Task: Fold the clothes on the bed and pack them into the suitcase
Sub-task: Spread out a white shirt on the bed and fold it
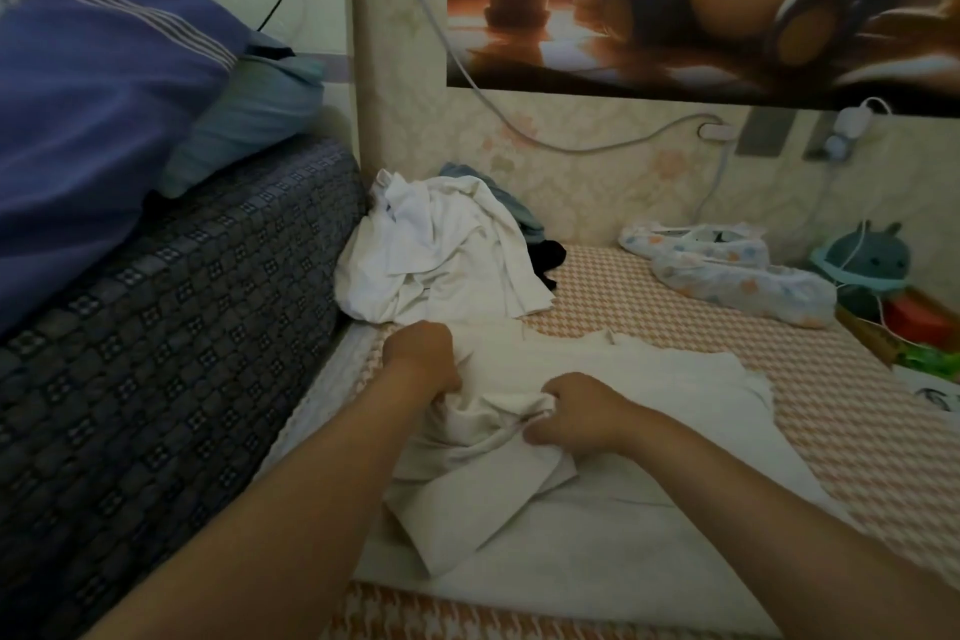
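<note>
Hands (423,359) (571,413) bunching white garment (597,379)

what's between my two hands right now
In the head view, a bunched fold of the white garment spans the gap between the left hand and right hand.

Two bare forearms (no sleeves showing), left hand (423,353), right hand (576,413)

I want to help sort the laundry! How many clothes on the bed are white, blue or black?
White: 2, the garment held by the left hand and right hand, and at least one in the crumpled pile
Blue: 1
Black: 1
Total: 4 that I can tell apart
</note>
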Available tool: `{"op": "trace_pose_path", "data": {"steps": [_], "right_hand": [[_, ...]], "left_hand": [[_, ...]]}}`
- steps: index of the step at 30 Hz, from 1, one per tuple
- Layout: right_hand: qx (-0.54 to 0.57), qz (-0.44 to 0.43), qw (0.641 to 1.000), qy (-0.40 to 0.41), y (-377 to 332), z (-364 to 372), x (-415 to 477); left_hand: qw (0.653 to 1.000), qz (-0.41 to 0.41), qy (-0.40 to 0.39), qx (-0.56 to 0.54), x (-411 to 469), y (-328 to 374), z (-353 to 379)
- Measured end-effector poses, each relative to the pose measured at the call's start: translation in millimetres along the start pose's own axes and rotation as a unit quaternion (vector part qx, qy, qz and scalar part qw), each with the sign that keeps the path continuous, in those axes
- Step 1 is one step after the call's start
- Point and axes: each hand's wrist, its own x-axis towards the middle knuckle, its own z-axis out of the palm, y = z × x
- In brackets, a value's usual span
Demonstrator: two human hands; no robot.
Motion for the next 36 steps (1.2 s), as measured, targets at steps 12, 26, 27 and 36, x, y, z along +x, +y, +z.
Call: {"op": "trace_pose_path", "data": {"steps": [12, 26, 27, 36], "right_hand": [[0.064, 0.012, 0.983, 0.172, -15, -12, 51], [0.139, 0.102, 0.981, 0.092, -34, 16, 2], [0.187, 0.103, 0.97, 0.117, -34, 8, 1], [-0.141, 0.179, 0.97, 0.089, 0, -34, -22]], "left_hand": [[0.989, -0.075, 0.081, -0.096, 24, -113, -9], [0.981, 0.146, 0.037, -0.119, -73, -92, 17], [0.984, 0.132, 0.055, -0.106, -78, -95, 13], [0.987, -0.078, -0.116, 0.076, -112, -103, -8]]}}
